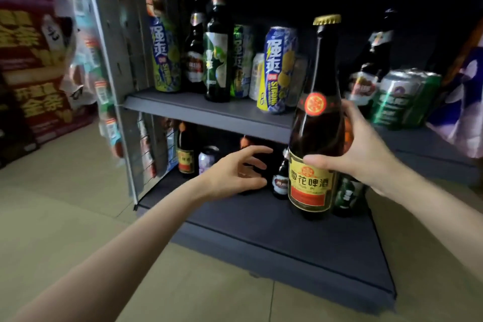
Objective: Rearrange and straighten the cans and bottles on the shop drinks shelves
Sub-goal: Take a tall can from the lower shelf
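Fingers and thumb of the right hand wrap the body of a tall dark glass beer bottle with a gold cap and yellow-red label, held upright near the front of the grey bottom shelf. Left of it, the left hand reaches in, fingers spread, holding nothing. Farther back, on the upper shelf, stands a tilted blue-and-yellow can.

Stacked red cartons with gold lettering stand on the pale tiled floor to the left, beside a blurred rack of small packets.
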Demonstrator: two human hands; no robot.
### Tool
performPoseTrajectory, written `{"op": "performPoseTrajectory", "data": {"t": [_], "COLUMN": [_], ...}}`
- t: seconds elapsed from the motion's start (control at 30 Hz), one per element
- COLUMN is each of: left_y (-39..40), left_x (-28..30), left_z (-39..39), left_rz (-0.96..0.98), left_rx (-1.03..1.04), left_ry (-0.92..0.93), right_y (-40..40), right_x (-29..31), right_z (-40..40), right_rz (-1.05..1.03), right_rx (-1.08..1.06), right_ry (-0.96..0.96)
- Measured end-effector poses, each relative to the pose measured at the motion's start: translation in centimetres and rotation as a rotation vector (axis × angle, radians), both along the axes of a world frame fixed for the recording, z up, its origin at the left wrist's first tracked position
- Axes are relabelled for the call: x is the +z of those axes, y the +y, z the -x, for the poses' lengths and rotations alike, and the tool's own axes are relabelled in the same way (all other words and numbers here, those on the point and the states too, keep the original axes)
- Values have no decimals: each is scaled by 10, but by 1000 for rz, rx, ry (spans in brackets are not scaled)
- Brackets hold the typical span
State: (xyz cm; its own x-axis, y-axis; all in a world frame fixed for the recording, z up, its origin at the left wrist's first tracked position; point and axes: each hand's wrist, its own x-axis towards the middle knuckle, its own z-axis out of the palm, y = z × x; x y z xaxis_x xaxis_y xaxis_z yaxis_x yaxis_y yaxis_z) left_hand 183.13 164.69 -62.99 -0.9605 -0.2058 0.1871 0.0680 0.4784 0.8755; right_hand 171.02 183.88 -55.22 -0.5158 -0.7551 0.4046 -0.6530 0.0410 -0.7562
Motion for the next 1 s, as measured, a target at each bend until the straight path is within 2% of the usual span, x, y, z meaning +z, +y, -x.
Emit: {"op": "performPoseTrajectory", "data": {"t": [0.17,0.43,0.53,0.7,0.83,0.93,1.0], "left_y": [-6,-38,-68,-121,-150,-166,-174], "left_x": [-83,-161,-174,-174,-177,-179,-181], "left_z": [-32,-39,-44,-60,-61,-53,-44], "left_rz": [-3,-169,-168,-72,6,1,-18], "left_rx": [53,505,636,737,802,800,806], "left_ry": [-85,105,112,26,-13,-21,-24], "right_y": [-40,-144,-184,-224,-222,-221,-227], "right_x": [-73,-161,-172,-175,-184,-186,-187], "right_z": [-34,-66,-69,-49,-25,-14,-5], "right_rz": [-104,-110,-117,-261,-211,-111,-121], "right_rx": [57,97,160,247,111,-21,-72], "right_ry": [66,77,62,66,134,234,319]}}
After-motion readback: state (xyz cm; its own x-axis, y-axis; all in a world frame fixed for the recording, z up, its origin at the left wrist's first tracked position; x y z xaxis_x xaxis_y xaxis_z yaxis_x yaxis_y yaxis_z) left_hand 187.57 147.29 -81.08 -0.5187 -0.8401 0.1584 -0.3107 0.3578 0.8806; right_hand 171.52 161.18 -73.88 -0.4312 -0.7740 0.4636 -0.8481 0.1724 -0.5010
